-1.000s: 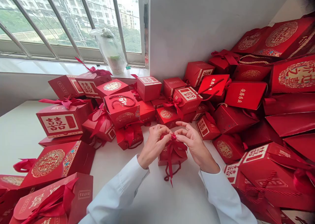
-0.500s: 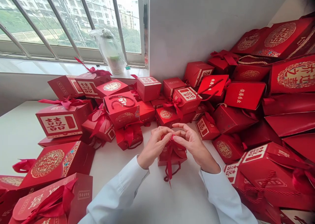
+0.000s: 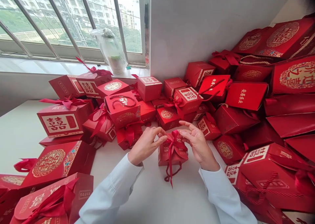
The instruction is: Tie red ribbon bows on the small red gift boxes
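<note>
A small red gift box (image 3: 164,153) stands on the white table (image 3: 157,197) right in front of me, with a red ribbon (image 3: 175,138) bunched into a bow on top and its tails hanging down the front. My left hand (image 3: 144,146) pinches the ribbon's left side between thumb and forefinger. On the other side, my right hand (image 3: 198,145) pinches the bow's right side, with the other fingers spread. Both arms wear white sleeves.
Several red gift boxes (image 3: 122,109) and red bags (image 3: 246,94) are heaped behind and to the right, up against the grey wall. More red bags (image 3: 52,161) lie at the left front. A clear plastic bag (image 3: 110,50) stands on the window sill.
My hands have drawn apart from the top of the box, and the ribbon bow between them now shows. The left hand has moved left.
</note>
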Demonstrator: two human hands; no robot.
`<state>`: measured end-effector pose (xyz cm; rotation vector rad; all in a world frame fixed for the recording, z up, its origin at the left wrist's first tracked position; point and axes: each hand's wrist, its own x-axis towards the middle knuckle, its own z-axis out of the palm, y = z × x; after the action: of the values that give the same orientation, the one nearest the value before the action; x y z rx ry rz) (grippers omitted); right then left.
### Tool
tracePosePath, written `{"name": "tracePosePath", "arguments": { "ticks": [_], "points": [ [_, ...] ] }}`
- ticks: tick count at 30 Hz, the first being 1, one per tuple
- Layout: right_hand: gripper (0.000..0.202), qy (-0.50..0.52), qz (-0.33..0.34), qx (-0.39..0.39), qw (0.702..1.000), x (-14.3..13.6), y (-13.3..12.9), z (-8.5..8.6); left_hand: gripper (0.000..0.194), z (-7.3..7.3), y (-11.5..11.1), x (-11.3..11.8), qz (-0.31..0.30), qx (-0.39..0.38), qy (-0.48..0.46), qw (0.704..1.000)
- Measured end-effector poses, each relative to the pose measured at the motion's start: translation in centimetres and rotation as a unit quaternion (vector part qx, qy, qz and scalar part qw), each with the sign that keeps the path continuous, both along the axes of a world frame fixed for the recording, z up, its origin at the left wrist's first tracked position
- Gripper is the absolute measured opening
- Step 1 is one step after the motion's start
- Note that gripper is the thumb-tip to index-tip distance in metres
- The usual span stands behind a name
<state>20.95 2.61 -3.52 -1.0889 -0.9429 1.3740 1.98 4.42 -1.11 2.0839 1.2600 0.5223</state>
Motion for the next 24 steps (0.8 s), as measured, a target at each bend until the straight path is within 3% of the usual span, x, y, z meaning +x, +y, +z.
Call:
{"name": "tracePosePath", "arguments": {
  "ticks": [5,10,12,18,24],
  "points": [
    [0.058,-0.040,0.021,0.004,0.999,-0.1,-0.3,0.6,0.022,-0.1,-0.2,0.1,-0.004,0.008,0.024,1.000],
    [0.072,-0.042,0.025,0.018,0.999,0.1,-0.4,0.1,0.022,0.0,-0.4,0.2,-0.001,0.006,0.030,1.000],
    [0.074,-0.095,0.021,0.036,0.995,0.2,-0.6,-0.1,0.022,0.0,-0.4,0.2,-0.007,0.004,0.033,0.999],
    [0.071,-0.365,-0.012,0.097,0.926,-0.2,-2.2,1.1,0.024,-0.2,-0.3,0.2,-0.013,0.015,0.035,0.999],
    [0.074,-0.427,-0.010,0.100,0.899,-0.6,-2.9,0.7,0.025,-0.1,-0.2,0.3,-0.003,0.020,0.041,0.999]
  ]
}}
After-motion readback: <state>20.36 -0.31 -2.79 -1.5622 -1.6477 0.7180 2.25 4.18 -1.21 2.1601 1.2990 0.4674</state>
